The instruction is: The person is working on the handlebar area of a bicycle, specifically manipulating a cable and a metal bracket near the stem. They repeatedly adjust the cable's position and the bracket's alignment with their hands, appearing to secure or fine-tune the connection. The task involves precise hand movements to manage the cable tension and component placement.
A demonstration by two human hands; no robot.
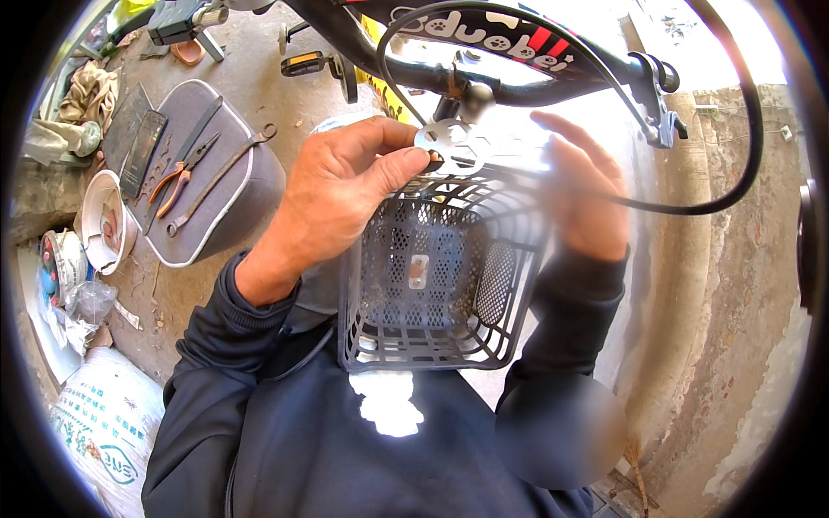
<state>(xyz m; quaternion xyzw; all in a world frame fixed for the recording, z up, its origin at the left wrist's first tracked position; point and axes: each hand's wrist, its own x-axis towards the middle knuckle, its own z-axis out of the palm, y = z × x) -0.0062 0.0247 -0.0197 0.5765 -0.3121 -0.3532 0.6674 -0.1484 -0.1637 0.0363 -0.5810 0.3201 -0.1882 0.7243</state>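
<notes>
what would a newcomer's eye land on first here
Probably the large black basket at the centre, with the left hand pinching a silvery, holed plate above its far rim. The blurred right hand is off to the right. Then perhaps the orange-handled pliers on the grey cushion, far left.

My left hand [332,190], thumb and forefinger pinched, back of hand showing, left wrist [263,272] bare, left arm [220,332] bent, black-sleeved, my right hand [591,198] raised, partly blurred, forefinger extended inward, right arm [574,306] bent, black-sleeved.
</notes>
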